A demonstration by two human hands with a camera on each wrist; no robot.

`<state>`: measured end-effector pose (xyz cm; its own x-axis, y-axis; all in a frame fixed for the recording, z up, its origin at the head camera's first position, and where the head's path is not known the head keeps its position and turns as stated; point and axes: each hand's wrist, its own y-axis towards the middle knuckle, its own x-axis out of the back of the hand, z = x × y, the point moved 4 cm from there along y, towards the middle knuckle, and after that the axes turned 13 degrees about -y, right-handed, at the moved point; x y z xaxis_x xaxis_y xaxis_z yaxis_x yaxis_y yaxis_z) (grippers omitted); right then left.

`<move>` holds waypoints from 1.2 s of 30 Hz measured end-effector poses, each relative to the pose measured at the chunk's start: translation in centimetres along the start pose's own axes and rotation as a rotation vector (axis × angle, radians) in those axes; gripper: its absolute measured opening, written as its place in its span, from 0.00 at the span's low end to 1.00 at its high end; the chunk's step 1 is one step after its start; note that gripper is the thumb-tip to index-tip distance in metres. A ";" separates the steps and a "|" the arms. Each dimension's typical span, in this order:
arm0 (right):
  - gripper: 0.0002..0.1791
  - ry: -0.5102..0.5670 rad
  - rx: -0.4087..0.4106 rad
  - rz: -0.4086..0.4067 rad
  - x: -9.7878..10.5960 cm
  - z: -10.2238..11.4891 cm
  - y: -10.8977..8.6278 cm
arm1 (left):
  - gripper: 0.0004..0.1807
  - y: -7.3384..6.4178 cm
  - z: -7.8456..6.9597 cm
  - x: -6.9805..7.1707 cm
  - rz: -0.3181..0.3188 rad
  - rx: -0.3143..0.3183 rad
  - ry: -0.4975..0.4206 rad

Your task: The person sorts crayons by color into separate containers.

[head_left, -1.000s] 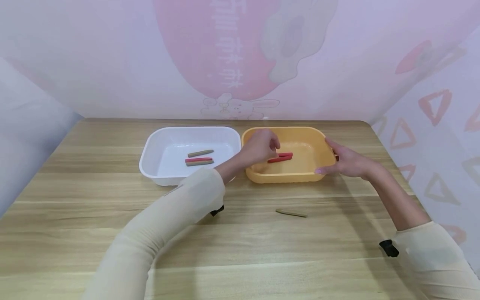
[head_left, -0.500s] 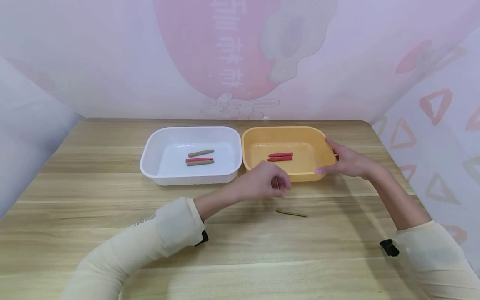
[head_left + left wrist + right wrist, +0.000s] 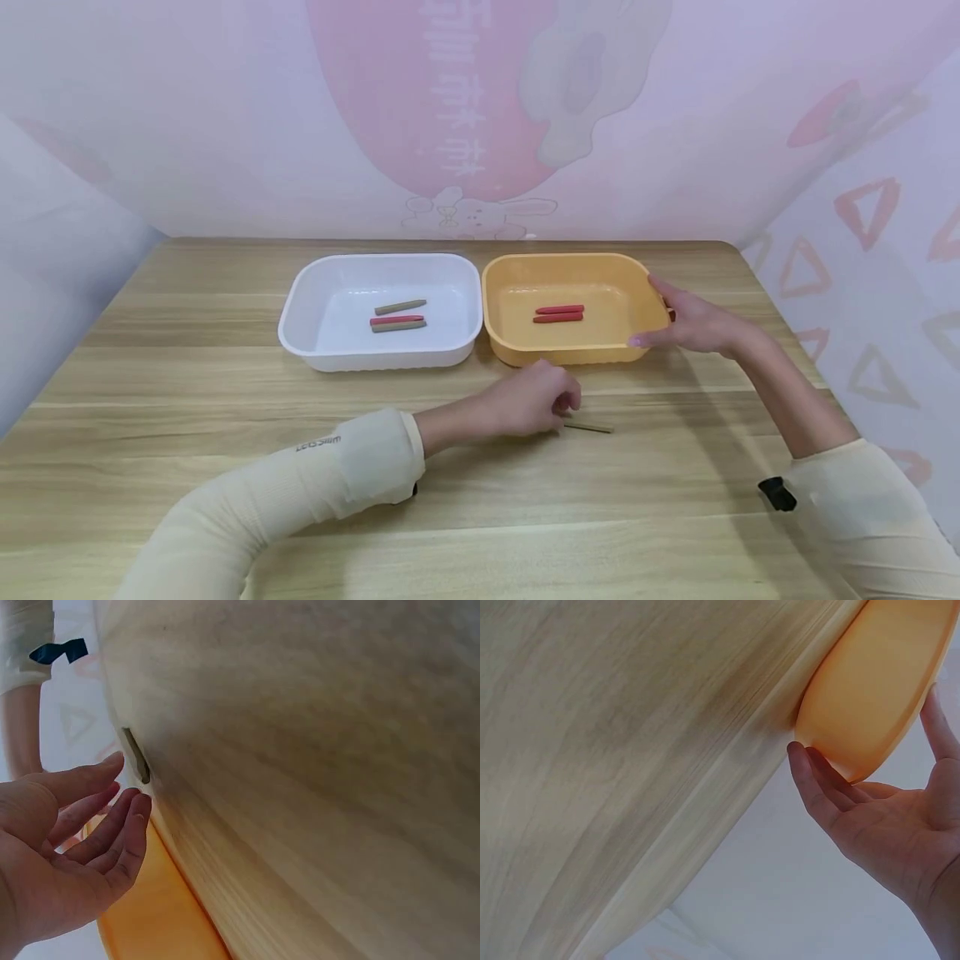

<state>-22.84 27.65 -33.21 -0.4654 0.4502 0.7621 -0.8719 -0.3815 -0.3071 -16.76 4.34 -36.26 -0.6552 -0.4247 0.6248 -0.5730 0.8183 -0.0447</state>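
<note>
In the head view my left hand (image 3: 532, 402) is low over the table at the left end of a brown crayon (image 3: 588, 427). The left wrist view shows a gap between thumb and loosely bent fingers, with the crayon (image 3: 136, 755) just beyond the fingertips. My right hand (image 3: 697, 321) holds the right end of the orange basin (image 3: 570, 357), thumb on the rim and fingers around the outer wall, as the right wrist view also shows. Two red crayons (image 3: 558, 317) lie side by side in that basin.
Against the orange basin's left side stands a white basin (image 3: 382, 361). Inside it are two brown crayons (image 3: 400, 307) and one red crayon (image 3: 395, 320). The wooden table (image 3: 187, 400) meets a pink printed wall (image 3: 255, 167) at its back.
My left hand has come out of the orange basin, leaving two red crayons there, and moved toward me and down to the brown crayon on the table. My right hand stays on the basin.
</note>
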 end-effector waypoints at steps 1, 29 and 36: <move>0.64 0.000 0.000 0.001 0.0 0.0 0.0 | 0.08 0.1 0.0 -0.1 0.006 0.002 0.007; 0.64 0.121 -0.048 -0.099 -1.0 -1.6 -0.5 | 0.08 0.6 0.1 -0.4 -0.034 0.026 0.051; 0.61 0.186 -0.024 -0.141 -1.5 -2.1 -0.5 | 0.09 0.6 0.1 -0.5 -0.028 0.028 0.041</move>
<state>-22.04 28.90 -35.42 -0.3568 0.6396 0.6809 -0.9326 -0.2862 -0.2199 -16.84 5.05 -36.72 -0.6188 -0.4304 0.6571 -0.6044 0.7952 -0.0484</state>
